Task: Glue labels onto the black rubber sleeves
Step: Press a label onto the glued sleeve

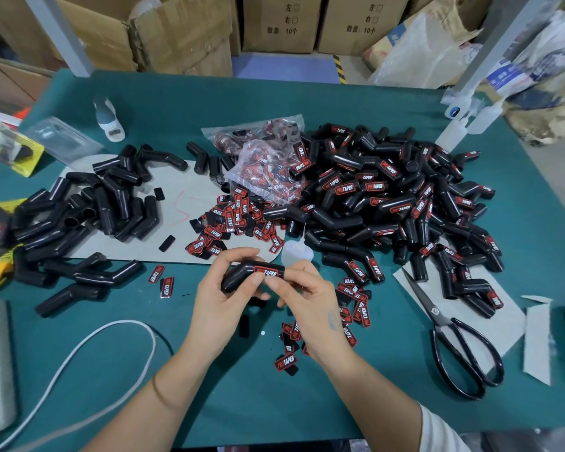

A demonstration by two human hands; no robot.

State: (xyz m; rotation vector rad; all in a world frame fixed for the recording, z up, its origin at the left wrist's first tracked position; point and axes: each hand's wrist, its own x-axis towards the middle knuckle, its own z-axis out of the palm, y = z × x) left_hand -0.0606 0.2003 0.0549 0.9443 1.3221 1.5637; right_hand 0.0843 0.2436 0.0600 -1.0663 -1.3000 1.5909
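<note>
Broadly, a green felt-like table (pixel 307 402) carries a big heap of glossy black bent rubber sleeves with red-and-white labels (pixel 388 203) on the right, a smaller pile of bare sleeves (pixel 88 213) on grey card at the left, and a crinkled clear bag of labels (pixel 268 161) between them. Long black-handled scissors (pixel 450 334) lie at the right and a white cord (pixel 79 357) curves at the left, with bare cloth along the near edge. Near the centre, the left hand (pixel 222 298) grips one elbow-shaped sleeve (pixel 252 275) while the right hand (pixel 307 298) curls its fingers on the sleeve's labelled end, just before a small translucent glue bottle (pixel 296 252).
</note>
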